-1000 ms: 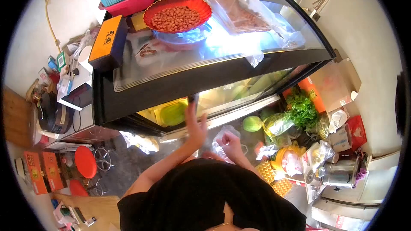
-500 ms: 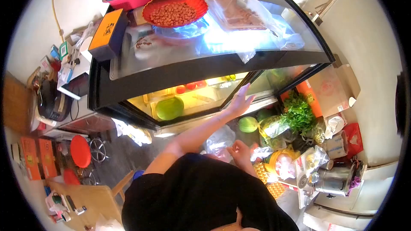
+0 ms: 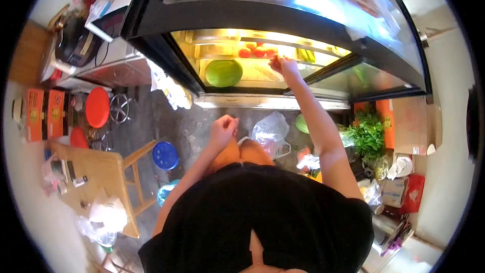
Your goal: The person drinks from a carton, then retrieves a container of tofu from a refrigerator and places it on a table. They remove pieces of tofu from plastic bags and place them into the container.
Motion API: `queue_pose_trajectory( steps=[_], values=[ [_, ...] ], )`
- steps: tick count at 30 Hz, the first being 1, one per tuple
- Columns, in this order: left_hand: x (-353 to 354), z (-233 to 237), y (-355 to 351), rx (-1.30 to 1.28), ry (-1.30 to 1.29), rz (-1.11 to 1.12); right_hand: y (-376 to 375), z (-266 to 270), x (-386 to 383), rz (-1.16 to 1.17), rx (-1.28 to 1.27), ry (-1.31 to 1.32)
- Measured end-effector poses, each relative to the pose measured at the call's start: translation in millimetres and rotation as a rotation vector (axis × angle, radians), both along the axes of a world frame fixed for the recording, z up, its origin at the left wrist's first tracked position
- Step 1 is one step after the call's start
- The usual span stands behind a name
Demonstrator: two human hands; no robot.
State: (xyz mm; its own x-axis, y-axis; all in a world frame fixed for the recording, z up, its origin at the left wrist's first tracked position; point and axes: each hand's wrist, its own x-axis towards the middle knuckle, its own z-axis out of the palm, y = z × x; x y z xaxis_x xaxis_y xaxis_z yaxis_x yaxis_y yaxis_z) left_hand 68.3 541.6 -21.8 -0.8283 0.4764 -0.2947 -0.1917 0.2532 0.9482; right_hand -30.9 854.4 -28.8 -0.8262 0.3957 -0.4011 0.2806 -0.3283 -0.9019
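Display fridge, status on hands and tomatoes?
Right hand at the fridge opening, near the tomatoes, grip unclear. Left hand outside, low, grip unclear. Green melon sits left of the tomatoes, apparently not blocking.

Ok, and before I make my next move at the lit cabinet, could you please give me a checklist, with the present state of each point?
1. Cabinet open at its lit section: ok, no glass shows across it there.
2. Right hand at the opening: ok, close by the red tomatoes.
3. Right hand holding something: cannot tell, its fingers are too small and blurred.
4. Left hand free: cannot tell, its fingers are curled.
5. Green melon away from the right hand: ok, it sits further left.
6. Floor free of loose things: not ok, a plastic bag lies there.
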Motion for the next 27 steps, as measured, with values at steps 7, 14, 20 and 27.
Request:
queue_pose_trajectory(
  steps=[7, 14, 20, 27],
  values=[
    [64.0, -36.1, -84.3, 0.094, -0.148, 0.362, 27.0, -56.8, -108.8, -0.178, -0.383, -0.047],
    [81.2, -41.7, -107.4, 0.051, -0.19, 0.535, 50.9, -59.3, -152.5, -0.237, -0.36, -0.033],
    [45.5, -29.8, -100.7, 0.042, -0.188, 0.474, 48.4, -50.2, -147.5, -0.286, -0.331, -0.031],
    [-50.9, -46.1, -45.7, 0.295, -0.237, 0.249, 27.1, -46.4, -121.0, -0.356, -0.323, -0.019]
  ],
)
